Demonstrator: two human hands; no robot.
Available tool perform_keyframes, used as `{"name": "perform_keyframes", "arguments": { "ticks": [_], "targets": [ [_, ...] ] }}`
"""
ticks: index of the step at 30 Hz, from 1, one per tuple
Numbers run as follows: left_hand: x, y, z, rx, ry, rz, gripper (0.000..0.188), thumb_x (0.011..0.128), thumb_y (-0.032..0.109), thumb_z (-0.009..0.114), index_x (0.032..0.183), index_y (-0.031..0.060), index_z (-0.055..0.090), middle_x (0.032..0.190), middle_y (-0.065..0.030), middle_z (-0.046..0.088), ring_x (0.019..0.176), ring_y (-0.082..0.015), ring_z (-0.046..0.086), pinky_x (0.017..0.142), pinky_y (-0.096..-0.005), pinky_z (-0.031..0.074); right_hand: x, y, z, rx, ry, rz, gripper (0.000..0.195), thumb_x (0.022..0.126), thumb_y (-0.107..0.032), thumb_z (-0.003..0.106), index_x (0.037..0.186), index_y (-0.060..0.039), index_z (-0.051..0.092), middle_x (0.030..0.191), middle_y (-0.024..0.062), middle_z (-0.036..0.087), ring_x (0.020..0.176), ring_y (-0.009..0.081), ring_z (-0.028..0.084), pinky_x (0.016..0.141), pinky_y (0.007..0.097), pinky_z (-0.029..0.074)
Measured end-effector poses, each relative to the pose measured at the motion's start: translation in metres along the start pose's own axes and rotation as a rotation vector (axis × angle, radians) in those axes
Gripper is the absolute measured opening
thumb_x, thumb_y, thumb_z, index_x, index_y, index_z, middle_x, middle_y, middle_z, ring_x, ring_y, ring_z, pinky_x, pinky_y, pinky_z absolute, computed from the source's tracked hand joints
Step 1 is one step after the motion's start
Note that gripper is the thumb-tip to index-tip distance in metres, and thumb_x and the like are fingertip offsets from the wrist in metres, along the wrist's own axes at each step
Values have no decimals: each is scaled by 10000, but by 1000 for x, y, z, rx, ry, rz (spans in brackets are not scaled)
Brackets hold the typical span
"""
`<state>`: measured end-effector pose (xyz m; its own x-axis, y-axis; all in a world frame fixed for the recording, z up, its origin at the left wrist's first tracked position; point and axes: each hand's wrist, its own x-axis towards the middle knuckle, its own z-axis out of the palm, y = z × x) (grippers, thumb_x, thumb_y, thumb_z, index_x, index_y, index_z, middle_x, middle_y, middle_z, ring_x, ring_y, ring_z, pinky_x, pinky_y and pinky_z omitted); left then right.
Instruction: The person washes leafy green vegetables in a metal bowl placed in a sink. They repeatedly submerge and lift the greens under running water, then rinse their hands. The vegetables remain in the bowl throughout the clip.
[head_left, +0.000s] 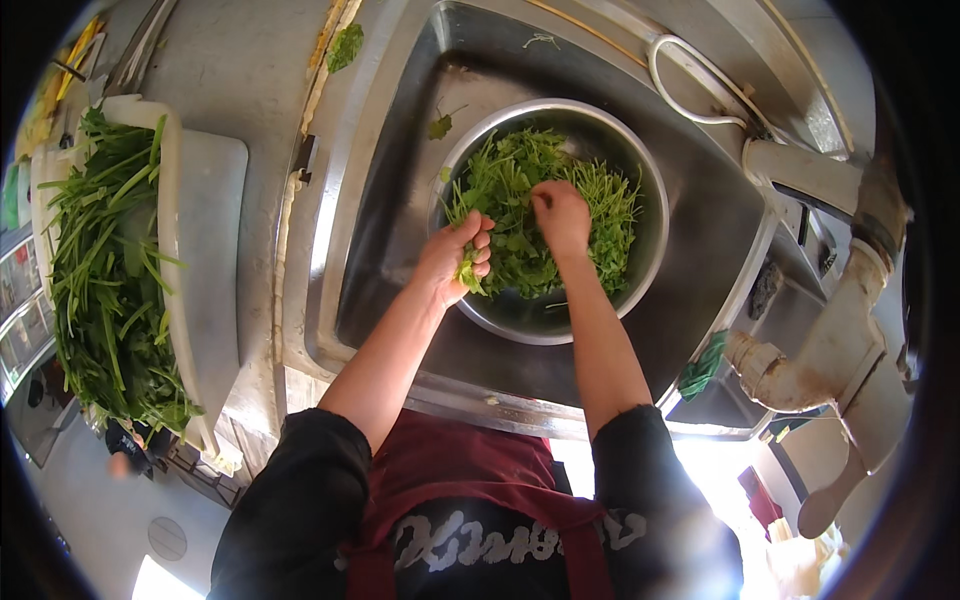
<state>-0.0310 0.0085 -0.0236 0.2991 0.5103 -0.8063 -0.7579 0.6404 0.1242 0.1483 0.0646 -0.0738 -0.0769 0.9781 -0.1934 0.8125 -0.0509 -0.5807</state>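
Note:
A round stainless steel bowl (658, 217) stands in the metal sink (720, 247) in front of me. It holds a heap of leafy green herbs (525, 259) that look like coriander, with cut stems bunched at its right side. My left hand (456, 256), over the bowl's left rim, is closed around a small bunch of the herbs (469, 276); stems poke out above the fist and leaves below. Above the middle of the heap is my right hand (564, 217), its fingers curled and thumb drawn in. Whether a sprig sits between those fingertips cannot be made out.
Left of the sink, a white plastic tub (174, 247) is piled with long-stemmed greens (112, 292). Loose leaves lie on the sink floor (442, 124) and on the counter (345, 49). A white pipe (832, 367) and a green cloth (703, 365) are at the right.

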Motion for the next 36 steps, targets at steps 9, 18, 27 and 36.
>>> {"name": "perform_keyframes", "arguments": {
  "ticks": [9,18,27,36],
  "targets": [
    [2,-12,5,-64,-21,-47,413,876,460,518,855,49,540,603,9,454,498,-93,392,428,-228,310,-20,-12,-18,190,33,7,115,737,-60,655,850,-71,639,861,76,594,788,225,588,703,329,469],
    [2,-5,-11,-43,-69,-44,477,864,523,493,845,49,551,632,2,461,537,-92,404,450,-225,311,-15,-15,-32,381,132,76,126,743,-23,650,865,-55,636,802,59,596,708,180,580,648,292,468],
    [0,-29,25,27,-135,-73,571,839,613,443,865,62,592,671,-7,551,568,-114,493,500,-246,391,-77,-58,-73,613,-50,128,134,757,-2,652,889,-18,640,778,56,617,639,88,562,589,219,453],
    [4,-21,2,94,-112,10,219,862,262,597,885,45,584,739,-14,544,623,-98,486,512,-239,400,-13,-57,-64,294,117,145,118,736,-116,668,834,-50,669,728,106,630,620,225,604,607,326,482]
  ]
}}
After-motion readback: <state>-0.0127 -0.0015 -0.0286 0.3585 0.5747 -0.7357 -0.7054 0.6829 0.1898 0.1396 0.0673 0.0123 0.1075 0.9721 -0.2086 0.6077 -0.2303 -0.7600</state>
